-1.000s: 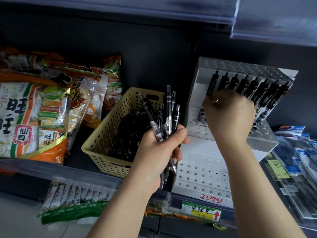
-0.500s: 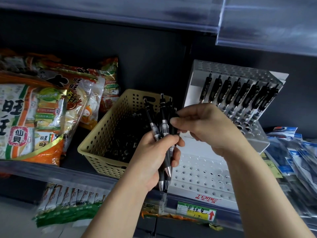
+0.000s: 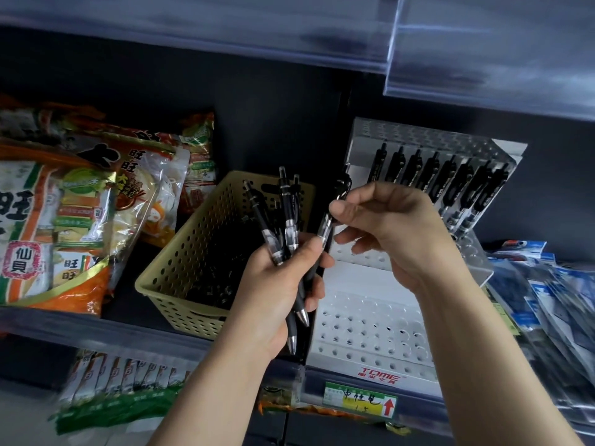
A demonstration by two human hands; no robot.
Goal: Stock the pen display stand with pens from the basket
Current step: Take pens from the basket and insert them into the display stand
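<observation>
**One pen pinched from the bunch**

The left hand (image 3: 277, 284) is closed around a bunch of pens (image 3: 286, 233), tips down, just in front of the basket (image 3: 180, 268). The right hand (image 3: 386, 226) pinches the upper barrel of one pen (image 3: 325, 231) from that bunch between thumb and forefinger, its other fingers loosely curled. More pens lie inside the basket. Right of the basket stands the stand (image 3: 370, 342); behind the right hand, its top tier carries a row of pens (image 3: 444, 178).

Pale yellow perforated plastic basket (image 3: 180, 268), black pens with clear barrels and silver tips (image 3: 291, 220), white stepped display stand dotted with round holes (image 3: 363, 326), red lettering on its front edge, orange, white and green printed snack bags (image 3: 64, 220), green and yellow shelf tag with red arrow (image 3: 360, 402)
</observation>
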